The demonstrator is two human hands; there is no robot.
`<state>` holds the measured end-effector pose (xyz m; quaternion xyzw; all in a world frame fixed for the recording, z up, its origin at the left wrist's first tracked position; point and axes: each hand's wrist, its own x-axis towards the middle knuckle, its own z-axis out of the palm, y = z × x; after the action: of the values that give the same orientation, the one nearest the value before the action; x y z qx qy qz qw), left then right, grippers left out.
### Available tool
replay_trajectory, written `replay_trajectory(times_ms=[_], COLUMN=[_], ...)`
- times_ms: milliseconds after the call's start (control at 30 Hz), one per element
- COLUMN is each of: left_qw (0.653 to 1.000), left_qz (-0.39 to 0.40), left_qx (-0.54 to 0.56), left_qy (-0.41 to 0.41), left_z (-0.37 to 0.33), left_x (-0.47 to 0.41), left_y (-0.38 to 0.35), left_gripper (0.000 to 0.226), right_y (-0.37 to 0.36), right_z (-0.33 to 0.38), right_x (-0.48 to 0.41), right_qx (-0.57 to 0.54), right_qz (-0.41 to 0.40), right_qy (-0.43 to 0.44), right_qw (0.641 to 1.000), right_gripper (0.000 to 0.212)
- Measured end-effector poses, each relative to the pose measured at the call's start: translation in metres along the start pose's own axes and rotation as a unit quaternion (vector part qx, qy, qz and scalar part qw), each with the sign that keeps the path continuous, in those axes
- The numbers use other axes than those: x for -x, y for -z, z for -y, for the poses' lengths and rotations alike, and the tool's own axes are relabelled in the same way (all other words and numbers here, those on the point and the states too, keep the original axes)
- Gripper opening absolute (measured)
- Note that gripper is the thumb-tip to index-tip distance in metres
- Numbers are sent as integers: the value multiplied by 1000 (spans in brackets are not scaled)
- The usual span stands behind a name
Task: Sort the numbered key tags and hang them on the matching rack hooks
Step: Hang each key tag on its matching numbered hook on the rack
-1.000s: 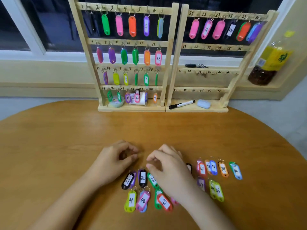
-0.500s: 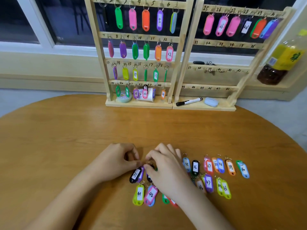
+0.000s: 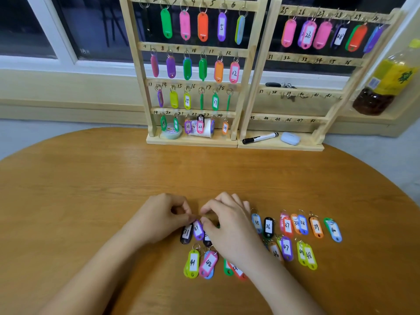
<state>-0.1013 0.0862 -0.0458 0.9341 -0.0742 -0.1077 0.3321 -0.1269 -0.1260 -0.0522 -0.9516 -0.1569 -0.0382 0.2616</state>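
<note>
Two wooden racks stand at the table's far edge. The left rack [image 3: 250,64] has tags on hooks 1 to 24. The right rack [image 3: 270,55] holds tags only in its top row, 25 to 30. Several loose tags lie on the table, among them black 36 [image 3: 268,227], orange 39 [image 3: 316,227], yellow-green 41 [image 3: 192,262] and pink 42 [image 3: 208,263]. My left hand [image 3: 163,217] pinches the ring end of the purple tag 31 [image 3: 197,229], beside a black tag 31 [image 3: 186,234]. My right hand [image 3: 229,226] pinches close by, above the black tag 32 [image 3: 206,241]; its ring is hidden.
A black marker [image 3: 260,137] and a pale blue case [image 3: 290,138] lie on the right rack's base. A tape roll [image 3: 171,133] sits on the left rack's base. A drink bottle [image 3: 386,83] stands on the ledge at right. The round wooden table [image 3: 91,178] lies bare between the hands and the racks.
My two hands have drawn together over the 31 and 32 tags. The right hand shifted left, uncovering tags 35 and 36. My left fingers now pinch at tag 31's ring.
</note>
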Motion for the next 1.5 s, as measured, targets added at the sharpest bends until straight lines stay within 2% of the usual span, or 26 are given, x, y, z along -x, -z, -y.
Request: replay_trajectory(times_ms=[100, 267, 500, 600, 700, 867, 1100, 1267, 1500], left_qw=[999, 995, 989, 981, 973, 970, 954, 932, 900], left_qz=[-4, -15, -40, -67, -106, -163, -225, -289, -357], left_qx=[43, 94, 143, 180, 200, 158, 125, 94, 80], left_qy=[1, 1, -17, -31, -47, -80, -155, -198, -236], left_z=[3, 5, 7, 6, -3, -37, -100, -150, -208], left_x=[-1, -1, -2, -4, -7, -26, -97, -159, -226], left_y=[5, 12, 16, 17, 19, 22, 33, 53, 78], left_gripper=[13, 14, 10, 10, 13, 9, 8, 10, 14], right_y=[2, -2, -11, -5, 16, 75, 158, 206, 233], right_z=[-2, -1, 8, 6, -4, -32, -70, -86, -92], right_x=[-3, -17, -31, -38, -47, -73, -139, -187, -233], right_qx=[-17, 22, 36, 11, -42, -97, -99, -113, -68], right_qz=[6, 20, 73, 76, 41, -26, -189, -291, -319], right_qy=[-3, 23, 23, 18, 1, 1, 3, 1, 21], right_qw=[1000, 999, 996, 997, 998, 995, 977, 950, 945], right_gripper=[13, 18, 3, 4, 7, 10, 11, 16, 14])
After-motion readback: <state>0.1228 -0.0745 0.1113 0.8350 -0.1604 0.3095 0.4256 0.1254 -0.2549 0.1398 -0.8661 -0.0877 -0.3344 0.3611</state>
